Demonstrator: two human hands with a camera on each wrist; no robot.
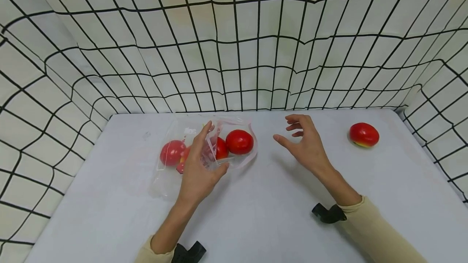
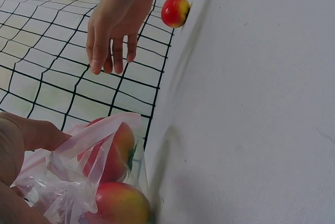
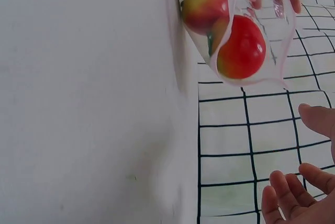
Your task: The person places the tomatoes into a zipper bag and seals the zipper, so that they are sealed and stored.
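Note:
A clear plastic bag with a pink rim (image 1: 164, 182) lies on the left half of the white table with several red-and-yellow fruits inside, one (image 1: 239, 142) near its mouth. Over the bag is my left hand (image 1: 199, 175), fingers extended and thumb spread; in the left wrist view the crumpled film (image 2: 68, 185) lies against it, partly hiding the fingers. My right hand (image 1: 310, 147) hovers right of the bag, holding nothing, its fingers loosely bent and thumb apart. In the right wrist view, that hand (image 3: 303, 195) is below the bag's mouth (image 3: 277, 72).
Another red fruit with a yellow underside (image 1: 364, 134) lies loose on the table, right of my right hand. Black wire mesh (image 1: 257, 68) stands along the back and both sides of the white table surface (image 1: 263, 222).

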